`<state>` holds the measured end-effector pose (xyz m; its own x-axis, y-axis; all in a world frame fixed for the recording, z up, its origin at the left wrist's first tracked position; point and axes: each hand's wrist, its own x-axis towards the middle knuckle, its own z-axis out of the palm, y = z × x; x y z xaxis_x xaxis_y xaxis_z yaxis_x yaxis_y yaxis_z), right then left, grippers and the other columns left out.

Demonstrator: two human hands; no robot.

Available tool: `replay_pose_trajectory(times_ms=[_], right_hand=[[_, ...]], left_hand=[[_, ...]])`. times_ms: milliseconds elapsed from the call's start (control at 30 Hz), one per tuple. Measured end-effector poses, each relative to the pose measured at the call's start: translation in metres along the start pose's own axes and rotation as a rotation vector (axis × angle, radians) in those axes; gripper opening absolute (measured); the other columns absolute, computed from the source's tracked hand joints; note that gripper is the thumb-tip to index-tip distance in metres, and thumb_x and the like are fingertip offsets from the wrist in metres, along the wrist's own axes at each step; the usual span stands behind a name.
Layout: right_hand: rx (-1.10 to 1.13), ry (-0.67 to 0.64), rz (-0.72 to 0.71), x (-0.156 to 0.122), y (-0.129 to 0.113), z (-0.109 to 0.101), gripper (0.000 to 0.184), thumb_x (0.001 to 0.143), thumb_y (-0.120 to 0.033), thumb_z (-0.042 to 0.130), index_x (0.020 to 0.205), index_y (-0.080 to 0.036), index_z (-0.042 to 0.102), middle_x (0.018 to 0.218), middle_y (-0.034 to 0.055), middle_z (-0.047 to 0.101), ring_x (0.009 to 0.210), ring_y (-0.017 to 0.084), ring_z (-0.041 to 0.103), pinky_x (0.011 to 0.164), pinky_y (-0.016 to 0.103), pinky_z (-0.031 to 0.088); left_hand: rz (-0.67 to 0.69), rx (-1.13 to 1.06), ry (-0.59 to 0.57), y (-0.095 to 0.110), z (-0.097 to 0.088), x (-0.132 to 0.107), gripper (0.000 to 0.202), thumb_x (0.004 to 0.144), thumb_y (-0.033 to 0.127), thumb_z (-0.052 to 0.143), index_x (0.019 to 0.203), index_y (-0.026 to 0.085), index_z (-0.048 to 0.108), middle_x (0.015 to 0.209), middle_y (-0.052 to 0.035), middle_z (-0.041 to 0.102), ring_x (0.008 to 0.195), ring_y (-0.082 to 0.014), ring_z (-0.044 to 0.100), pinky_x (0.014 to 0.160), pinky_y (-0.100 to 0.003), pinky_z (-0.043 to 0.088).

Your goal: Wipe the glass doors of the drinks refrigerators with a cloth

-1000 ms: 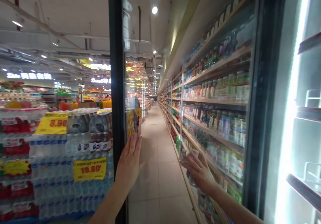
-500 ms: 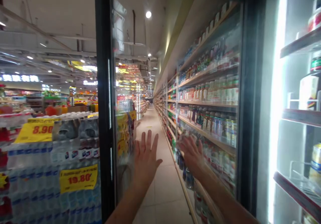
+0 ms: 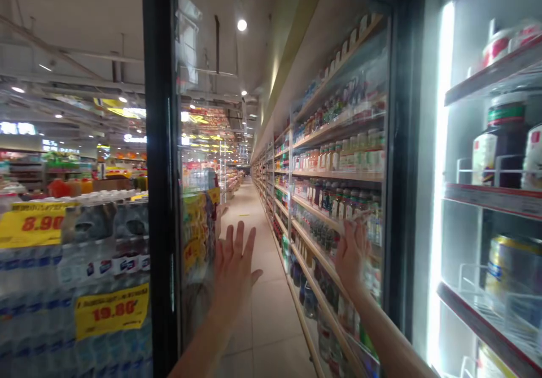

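A glass cooler door [image 3: 271, 84] with a black frame stands open in front of me. My left hand [image 3: 234, 269] is open, fingers spread, pressed flat on the glass near the door's left side. My right hand [image 3: 352, 251] is also open, palm on the glass near the door's right frame. Neither hand holds anything. To the right, the lit cooler interior [image 3: 491, 197] shows shelves with a dark bottle [image 3: 497, 138] and a can [image 3: 508, 265].
Through the glass runs a long aisle with tiled floor [image 3: 262, 287] and drink shelves [image 3: 330, 191] on the right. Stacked packs of bottled water [image 3: 84, 276] with yellow price signs [image 3: 110, 310] stand at the left.
The door has swung leftward, showing more of the cooler shelves. My right hand moved up and right along the glass; my left hand shifted from the frame edge onto the pane.
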<state>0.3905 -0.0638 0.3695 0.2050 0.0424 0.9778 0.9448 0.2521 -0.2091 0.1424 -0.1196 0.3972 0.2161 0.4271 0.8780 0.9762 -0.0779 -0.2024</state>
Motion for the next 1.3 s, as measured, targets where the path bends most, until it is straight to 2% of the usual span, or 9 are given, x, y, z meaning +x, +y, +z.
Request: replay_pose_trajectory(times_ms=[67,167,233,433,633,800,1000,1167,1300], right_hand=[[0.012,0.005,-0.005,-0.001,-0.002,0.0,0.055,0.086,-0.016,0.034,0.14,-0.024,0.027,0.143,0.0126,0.033,0.135,0.031,0.021,0.098,0.059,0.029],[0.095,-0.222,-0.378,-0.01,-0.018,0.0,0.056,0.084,-0.013,0.038,0.137,-0.031,0.033,0.14,0.0045,0.039,0.135,0.026,0.022,0.105,0.053,0.023],[0.096,-0.294,-0.477,-0.011,-0.013,-0.001,0.054,0.084,-0.012,0.039,0.134,-0.034,0.038,0.138,0.002,0.043,0.134,0.023,0.025,0.107,0.052,0.021],[-0.031,-0.005,0.121,0.004,0.034,-0.003,0.051,0.087,-0.018,0.032,0.138,-0.019,0.033,0.144,0.0144,0.03,0.135,0.032,0.021,0.1,0.059,0.028],[0.088,-0.239,-0.417,-0.011,0.005,-0.001,0.048,0.085,-0.011,0.036,0.128,-0.03,0.046,0.135,0.004,0.046,0.134,0.023,0.026,0.107,0.05,0.021],[-0.002,-0.012,-0.051,-0.001,0.01,0.003,0.05,0.086,-0.016,0.034,0.136,-0.021,0.037,0.143,0.0112,0.033,0.134,0.029,0.022,0.102,0.053,0.026],[0.171,-0.245,-0.518,-0.015,-0.025,0.009,0.046,0.084,-0.014,0.042,0.124,-0.034,0.05,0.131,-0.0004,0.05,0.133,0.02,0.027,0.11,0.046,0.014],[0.145,-0.07,-0.136,0.021,-0.032,0.013,0.047,0.088,-0.019,0.034,0.135,-0.025,0.038,0.144,0.0089,0.033,0.136,0.027,0.017,0.106,0.053,0.021],[0.332,-0.293,-0.368,0.028,-0.071,0.012,0.054,0.09,-0.031,0.031,0.142,-0.025,0.019,0.149,0.0071,0.02,0.138,0.028,0.009,0.106,0.056,0.018]], left_hand=[[0.003,0.004,0.007,-0.001,0.001,-0.001,0.086,0.065,0.028,0.071,0.139,0.018,0.028,0.149,-0.0129,0.016,0.137,-0.0336,0.007,0.104,-0.055,0.027],[0.016,0.0,0.01,-0.003,0.004,-0.002,0.083,0.067,0.03,0.069,0.139,0.019,0.028,0.149,-0.0122,0.015,0.137,-0.0333,0.008,0.104,-0.055,0.028],[0.016,-0.002,0.011,-0.004,0.006,-0.002,0.082,0.068,0.03,0.068,0.139,0.019,0.028,0.149,-0.0124,0.014,0.137,-0.0336,0.009,0.104,-0.055,0.028],[-0.005,0.02,-0.008,0.0,0.003,0.001,0.082,0.067,0.027,0.069,0.138,0.019,0.029,0.149,-0.0128,0.015,0.136,-0.0348,0.011,0.103,-0.055,0.028],[-0.014,0.018,-0.003,-0.003,0.007,0.002,0.088,0.064,0.027,0.072,0.139,0.018,0.027,0.148,-0.0136,0.016,0.137,-0.0331,0.009,0.104,-0.053,0.028],[-0.016,-0.002,-0.005,-0.002,0.008,0.001,0.088,0.067,0.026,0.07,0.14,0.019,0.022,0.149,-0.0131,0.013,0.137,-0.0327,0.008,0.105,-0.054,0.027],[-0.022,-0.037,-0.009,-0.002,0.01,0.001,0.091,0.067,0.028,0.07,0.141,0.02,0.018,0.149,-0.0129,0.011,0.137,-0.0334,0.009,0.104,-0.055,0.028],[-0.019,-0.044,-0.01,-0.003,0.01,0.0,0.086,0.069,0.033,0.068,0.141,0.021,0.021,0.149,-0.0126,0.016,0.137,-0.0333,0.007,0.105,-0.056,0.027],[-0.03,-0.097,0.065,0.0,0.007,0.0,0.085,0.072,0.03,0.065,0.141,0.02,0.017,0.149,-0.0141,0.017,0.136,-0.0344,0.01,0.102,-0.058,0.03]])
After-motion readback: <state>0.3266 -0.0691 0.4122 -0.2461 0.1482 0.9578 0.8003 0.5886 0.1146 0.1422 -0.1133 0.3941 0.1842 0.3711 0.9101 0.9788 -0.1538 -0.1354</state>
